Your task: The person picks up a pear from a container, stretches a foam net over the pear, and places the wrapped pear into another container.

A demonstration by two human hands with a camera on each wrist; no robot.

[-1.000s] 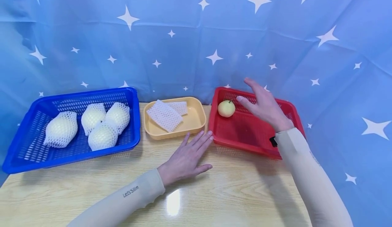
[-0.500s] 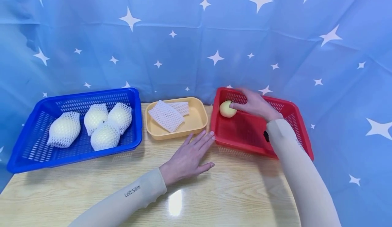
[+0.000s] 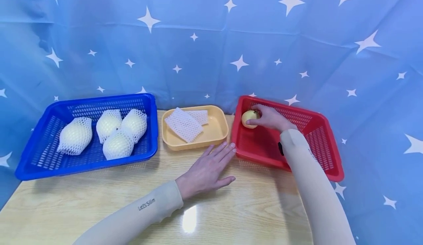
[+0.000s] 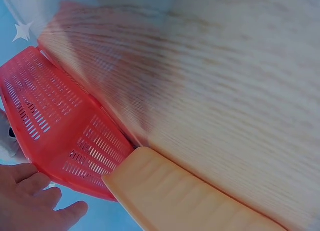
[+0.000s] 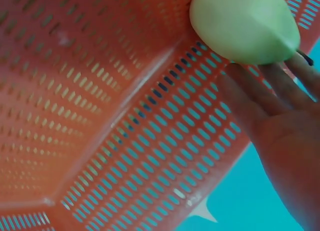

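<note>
A pale yellow-green pear (image 3: 248, 119) sits in the far left corner of the red basket (image 3: 257, 144). My right hand (image 3: 271, 119) reaches in from the right and holds it, thumb on the near side and fingers behind. In the right wrist view, fingertips meet the pear (image 5: 245, 26) close to its dark stem. My left hand (image 3: 205, 172) lies palm down with fingers stretched out, its tips by the red basket's near left corner. In the left wrist view, that hand (image 4: 37, 203) appears near the basket's rim.
Between the baskets stands a yellow tray (image 3: 217, 127) with white foam nets (image 3: 185, 124) in it. At left, a blue basket (image 3: 89, 168) holds several netted pears (image 3: 118, 144). A blue star-patterned cloth (image 3: 205, 54) hangs behind the wooden table (image 3: 248, 208).
My right hand has come down and leftward into the red basket and taken hold of the pear. My left hand has stayed by the basket corner. The head view has shifted slightly.
</note>
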